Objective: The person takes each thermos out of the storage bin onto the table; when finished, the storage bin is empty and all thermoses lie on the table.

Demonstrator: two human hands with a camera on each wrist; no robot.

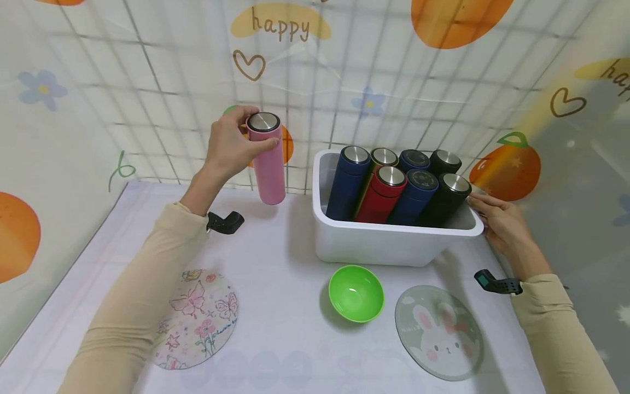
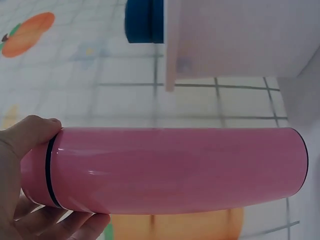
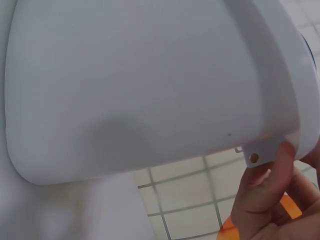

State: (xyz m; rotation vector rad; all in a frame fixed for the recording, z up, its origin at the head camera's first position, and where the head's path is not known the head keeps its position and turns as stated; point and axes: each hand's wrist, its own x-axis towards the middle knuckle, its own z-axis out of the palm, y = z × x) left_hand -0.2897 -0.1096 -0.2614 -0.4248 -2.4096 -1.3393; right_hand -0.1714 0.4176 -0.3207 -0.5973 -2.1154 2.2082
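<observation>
My left hand (image 1: 231,143) grips a pink thermos bottle (image 1: 269,169) near its silver-topped cap, thumb on one side and fingers on the other. The bottle is upright, its base close over the back of the table; in the left wrist view the pink thermos bottle (image 2: 175,170) spans most of the frame. To its right stands a white plastic bin (image 1: 374,241) with several thermos bottles inside, among them a red bottle (image 1: 381,197), a blue bottle (image 1: 346,186) and a black bottle (image 1: 445,201). My right hand (image 1: 507,230) pinches the bin's right end at the rim (image 3: 307,115).
In front of the bin sits a green bowl (image 1: 356,294). A round rabbit mat (image 1: 440,334) lies at the front right, and a round butterfly mat (image 1: 206,323) at the front left, partly under my left sleeve. Printed cloth over a wire grid (image 1: 197,71) rises behind the table.
</observation>
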